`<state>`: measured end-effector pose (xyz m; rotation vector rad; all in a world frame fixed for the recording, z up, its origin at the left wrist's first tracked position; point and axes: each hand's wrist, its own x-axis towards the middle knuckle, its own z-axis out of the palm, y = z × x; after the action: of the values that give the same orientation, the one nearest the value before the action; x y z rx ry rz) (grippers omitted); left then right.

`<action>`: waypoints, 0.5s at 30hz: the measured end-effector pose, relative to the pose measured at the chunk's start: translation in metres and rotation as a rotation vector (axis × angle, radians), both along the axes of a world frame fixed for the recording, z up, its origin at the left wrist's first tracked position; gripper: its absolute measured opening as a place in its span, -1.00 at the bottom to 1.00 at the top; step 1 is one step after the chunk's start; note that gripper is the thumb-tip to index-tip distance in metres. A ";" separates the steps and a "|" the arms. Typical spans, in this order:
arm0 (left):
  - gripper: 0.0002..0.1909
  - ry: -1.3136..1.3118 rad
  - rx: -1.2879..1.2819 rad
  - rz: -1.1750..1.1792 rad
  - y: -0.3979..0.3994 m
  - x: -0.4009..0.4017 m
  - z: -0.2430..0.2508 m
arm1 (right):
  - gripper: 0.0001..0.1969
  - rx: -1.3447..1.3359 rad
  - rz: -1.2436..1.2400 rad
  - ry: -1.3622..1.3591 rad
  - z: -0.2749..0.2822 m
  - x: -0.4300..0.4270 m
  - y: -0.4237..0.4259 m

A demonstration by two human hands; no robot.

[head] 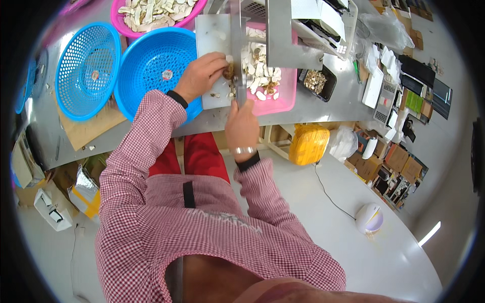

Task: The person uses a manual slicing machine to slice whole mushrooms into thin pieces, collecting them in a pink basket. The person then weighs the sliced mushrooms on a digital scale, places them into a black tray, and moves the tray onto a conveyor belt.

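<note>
A white cutting board (214, 41) lies before me at the table's edge. My left hand (202, 75) pinches a brown, knobbly piece of what looks like mushroom (229, 72) on the board's right side. The handle of a wide-bladed knife (236, 38) is in my right hand (242, 127). Its blurred blade points away from me, directly right of the brown piece; whether they touch is unclear. Small brown scraps (215, 95) lie on the board near my left fingers. Beyond the blade, a pink plastic tray (290, 94) holds many pale slices (257, 72).
Left of the board stand a blue plastic basin (142, 49) and a blue colander (70, 75). A pink basin (115, 22) of pale slices is behind them. A black tray (331, 89) with chopped bits (315, 81) sits right, beneath an overhanging metal piece (278, 41). A yellow-wrapped stool (308, 144) stands below.
</note>
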<state>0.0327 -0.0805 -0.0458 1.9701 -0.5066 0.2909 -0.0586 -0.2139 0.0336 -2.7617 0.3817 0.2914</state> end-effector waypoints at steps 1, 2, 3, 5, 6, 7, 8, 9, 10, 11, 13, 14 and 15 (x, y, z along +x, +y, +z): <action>-0.83 0.008 -0.006 -0.001 -0.001 -0.001 -0.001 | -0.69 -0.010 0.003 -0.042 -0.011 0.001 0.001; -0.84 0.016 -0.013 -0.003 -0.002 -0.002 -0.003 | -0.68 -0.003 0.016 -0.026 -0.013 -0.002 -0.002; -0.84 0.014 -0.017 0.007 -0.001 0.002 -0.005 | -0.68 -0.007 0.021 0.000 -0.002 0.001 -0.001; -0.84 0.035 -0.001 0.037 -0.003 -0.001 0.000 | -0.68 -0.020 0.029 0.073 0.038 -0.004 0.002; -0.84 0.041 -0.009 0.041 -0.003 -0.001 0.001 | -0.68 -0.011 0.037 0.105 0.046 -0.005 0.003; -0.83 0.044 -0.020 0.037 -0.005 -0.002 0.004 | -0.68 -0.015 0.027 0.078 0.035 -0.005 0.001; -0.83 0.049 -0.032 0.043 -0.007 -0.002 0.004 | -0.68 -0.020 0.017 0.051 0.010 -0.003 0.000; -0.83 0.053 -0.044 0.051 -0.007 0.001 0.002 | -0.68 -0.023 0.011 0.022 0.000 0.003 0.003; -0.83 0.056 -0.055 0.060 -0.006 0.003 0.001 | -0.68 0.003 0.012 0.021 -0.003 0.004 0.002; -0.84 0.065 -0.063 0.055 -0.007 0.001 0.002 | -0.68 -0.008 0.013 0.042 0.002 -0.002 -0.001; -0.84 0.091 -0.072 0.062 -0.009 -0.001 -0.001 | -0.69 -0.023 0.035 0.090 0.034 -0.008 -0.001; -0.85 0.096 -0.082 0.068 -0.009 -0.001 -0.002 | -0.69 0.023 0.047 0.025 0.038 -0.012 -0.001; -0.85 0.100 -0.094 0.068 -0.010 -0.001 0.001 | -0.69 0.012 0.045 0.014 0.027 -0.012 -0.002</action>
<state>0.0320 -0.0901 -0.0446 1.9020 -0.3553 0.2530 -0.0702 -0.2154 0.0610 -2.7602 0.3206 0.3234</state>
